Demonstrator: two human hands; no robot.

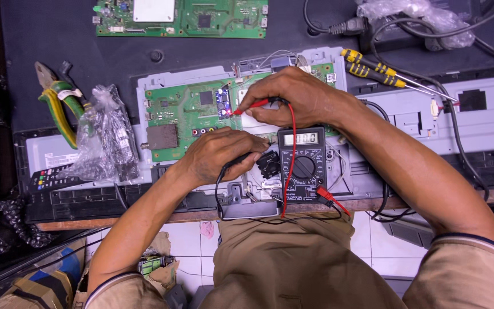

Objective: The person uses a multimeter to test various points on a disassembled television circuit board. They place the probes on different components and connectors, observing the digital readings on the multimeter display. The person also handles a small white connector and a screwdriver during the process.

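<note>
Dark workbench (58,34) (wooden edge) above white-tiled floor (187,240).

Both forearms bare, reaching up from the lower edge, sleeves with striped cuffs ending near the elbows. Left arm rising from 7 o'clock toward centre, wrist straight, left hand (219,153) palm down, knuckles up, fingers curled under and closed around a thin black probe. Right arm coming in from 4 o'clock, longer reach, wrist bent slightly inward. Right hand (297,97) at 12 o'clock of the left, just apart from it, back of hand up, fingers pinched on a red probe pointing toward 9 o'clock.
</note>
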